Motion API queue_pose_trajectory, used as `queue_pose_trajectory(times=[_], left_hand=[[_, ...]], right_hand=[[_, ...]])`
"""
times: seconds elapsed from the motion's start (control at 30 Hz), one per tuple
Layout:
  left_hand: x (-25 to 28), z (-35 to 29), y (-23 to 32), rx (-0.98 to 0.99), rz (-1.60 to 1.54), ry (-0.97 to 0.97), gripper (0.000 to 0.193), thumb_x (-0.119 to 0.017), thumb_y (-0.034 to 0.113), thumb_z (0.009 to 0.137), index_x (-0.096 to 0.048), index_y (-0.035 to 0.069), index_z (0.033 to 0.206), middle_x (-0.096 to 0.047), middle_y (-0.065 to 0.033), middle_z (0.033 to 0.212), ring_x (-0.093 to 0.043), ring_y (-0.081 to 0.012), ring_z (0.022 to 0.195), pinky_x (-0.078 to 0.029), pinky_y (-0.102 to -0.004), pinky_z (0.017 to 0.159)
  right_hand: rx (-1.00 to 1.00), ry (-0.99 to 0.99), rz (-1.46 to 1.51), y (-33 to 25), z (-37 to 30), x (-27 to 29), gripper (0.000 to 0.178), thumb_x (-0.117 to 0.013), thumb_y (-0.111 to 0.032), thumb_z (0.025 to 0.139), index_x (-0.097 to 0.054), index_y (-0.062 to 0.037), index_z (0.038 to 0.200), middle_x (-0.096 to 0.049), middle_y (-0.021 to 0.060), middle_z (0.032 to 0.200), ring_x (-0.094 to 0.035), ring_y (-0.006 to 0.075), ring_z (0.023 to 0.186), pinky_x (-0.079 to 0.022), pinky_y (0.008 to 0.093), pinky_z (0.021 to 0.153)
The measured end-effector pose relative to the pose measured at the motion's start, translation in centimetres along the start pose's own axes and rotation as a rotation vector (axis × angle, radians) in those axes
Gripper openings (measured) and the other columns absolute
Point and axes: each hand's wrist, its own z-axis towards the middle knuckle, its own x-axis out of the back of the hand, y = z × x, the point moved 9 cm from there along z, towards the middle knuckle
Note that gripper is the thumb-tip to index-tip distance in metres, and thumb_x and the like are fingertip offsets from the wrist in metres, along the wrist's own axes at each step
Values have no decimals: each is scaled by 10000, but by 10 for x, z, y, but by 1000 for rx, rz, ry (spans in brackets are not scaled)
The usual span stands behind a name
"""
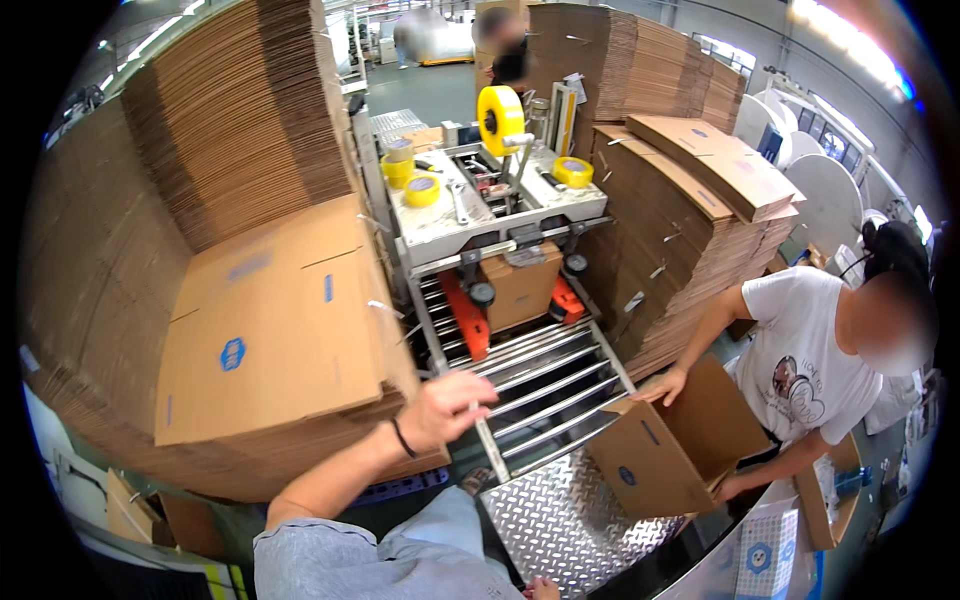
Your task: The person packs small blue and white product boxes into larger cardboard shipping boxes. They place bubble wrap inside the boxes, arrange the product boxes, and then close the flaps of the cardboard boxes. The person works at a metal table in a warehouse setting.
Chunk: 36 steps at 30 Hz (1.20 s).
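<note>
My left hand [447,410], with a dark band at the wrist, is held over the left rail of the roller conveyor [540,385]. Its fingers are loosely bent and apart from the thumb, and I see nothing in them. Only a small part of my right hand [542,588] shows at the lower edge, by the diamond-plate metal platform [550,520]; its fingers are mostly cut off. Across the platform, a co-worker in a white shirt holds an opened cardboard box [645,460] with both hands. Another carton [522,285] sits on the rollers under the taping machine [450,225].
Flat cartons [270,320] are stacked high on my left, and another carton stack [690,240] stands right of the conveyor. A yellow tape roll [500,120] is mounted on the machine; loose tape rolls [422,190] lie on top. A patterned white-and-blue box [765,555] stands at the lower right.
</note>
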Motion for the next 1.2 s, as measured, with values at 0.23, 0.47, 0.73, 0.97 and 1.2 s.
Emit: queue_pose_trajectory(times=[0.23, 0.47, 0.73, 0.97, 1.2], left_hand=[[98, -76, -47, 174, 662, -299, 653, -783, 505, 752, -595, 202, 1299, -406, -114, 1527, -224, -417, 1477, -238, -661, 1155], [136, -35, -23, -47, 488, -345, 527, -833, 401, 759, -574, 102, 1107, -381, -163, 1528, -296, -402, 1452, -292, -554, 1174], [131, -16, 82, -206, 228, -58, 206, -479, -114, 818, -556, 40, 932, -609, -148, 1072, -536, -394, 1227, -391, -525, 1039], [-88, -148, 217, -571, -19, -529, 205, -549, 86, 865, -598, 23, 1054, -556, -168, 1342, -473, -301, 1351, -390, -437, 1128], [-45, -89, 256, -483, -583, -272, 295, -651, 1, 847, -599, -6, 1137, -525, -174, 1388, -428, -352, 1389, -387, -470, 1138]], right_hand=[[67, 376, 350, -37, 4, 59, 355, -566, -289, 932, -689, 2, 1094, -731, 192, 956, -714, 298, 892, -552, 396, 832], [88, 447, 339, -74, -13, 126, 324, -620, -257, 923, -674, -30, 1149, -730, 172, 968, -728, 268, 856, -566, 374, 787], [319, 310, 1215, -220, -49, 217, 324, -605, -160, 998, -589, 87, 1207, -691, 191, 1069, -706, 255, 952, -587, 327, 783], [576, -129, 1383, -396, -71, 346, 403, -561, -216, 1004, -514, -19, 1353, -667, 115, 1181, -653, 198, 1047, -537, 339, 897], [664, 504, 1289, -280, -196, 433, 511, -669, 19, 850, -508, 37, 1335, -647, 130, 1218, -639, 218, 1092, -506, 347, 966]])
